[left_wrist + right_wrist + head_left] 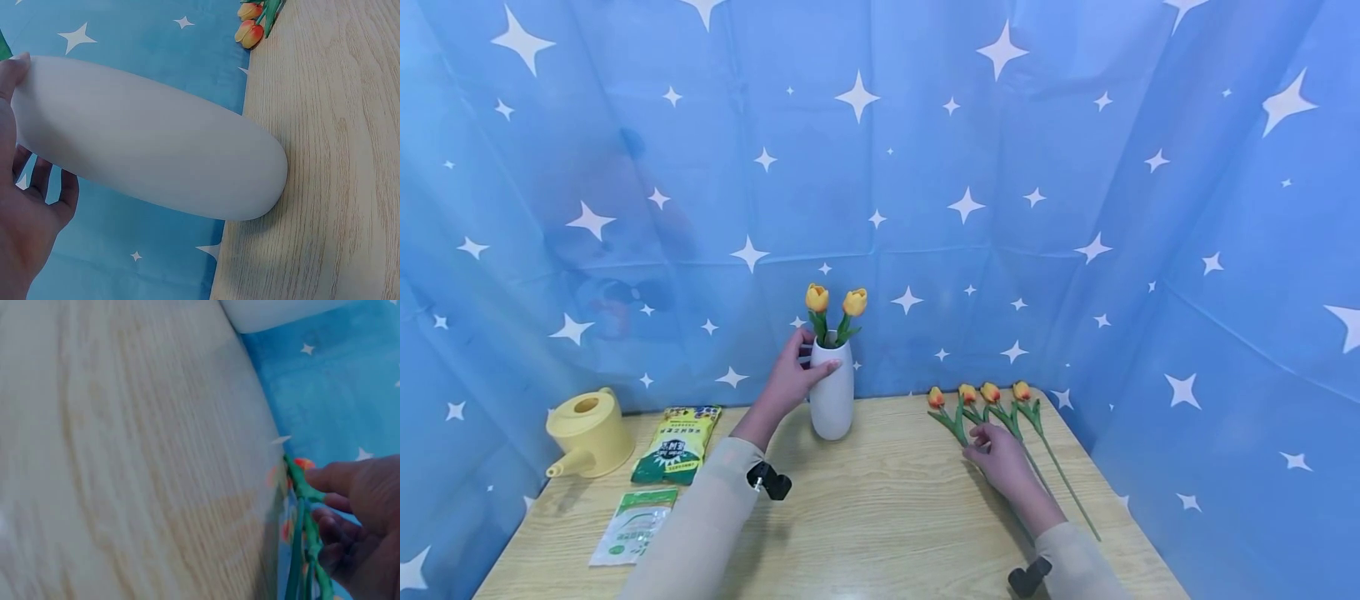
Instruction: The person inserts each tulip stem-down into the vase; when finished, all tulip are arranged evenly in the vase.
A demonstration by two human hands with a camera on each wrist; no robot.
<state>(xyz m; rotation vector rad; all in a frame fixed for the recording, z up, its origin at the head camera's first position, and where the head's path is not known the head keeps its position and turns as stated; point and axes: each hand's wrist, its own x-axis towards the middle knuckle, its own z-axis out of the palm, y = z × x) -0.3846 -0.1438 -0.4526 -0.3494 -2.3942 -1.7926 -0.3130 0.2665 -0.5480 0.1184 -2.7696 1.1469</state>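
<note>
My left hand (pixel 792 373) grips a white vase (pixel 832 400) near its top, thumb across the front and fingers round the back. The vase stands upright on the table, and two yellow-orange tulips (pixel 854 303) rise from its mouth. In the left wrist view the vase (pixel 150 137) fills the middle, with the thumb at its upper end. Over on the right, several orange-yellow tulips (pixel 1022 391) lie on the table. My right hand (pixel 1000 460) is over their stems, thumb and fingers apart. The right wrist view shows that hand (pixel 369 519) beside green leaves and stems (pixel 310 531).
A pale yellow watering can (pixel 591 437) stands at the table's left end. Beside it lie a yellow-green bag (pixel 677 444) and a white-green packet (pixel 635 527). A blue star-patterned curtain (pixel 880 167) hangs directly behind the wooden table (pixel 880 517).
</note>
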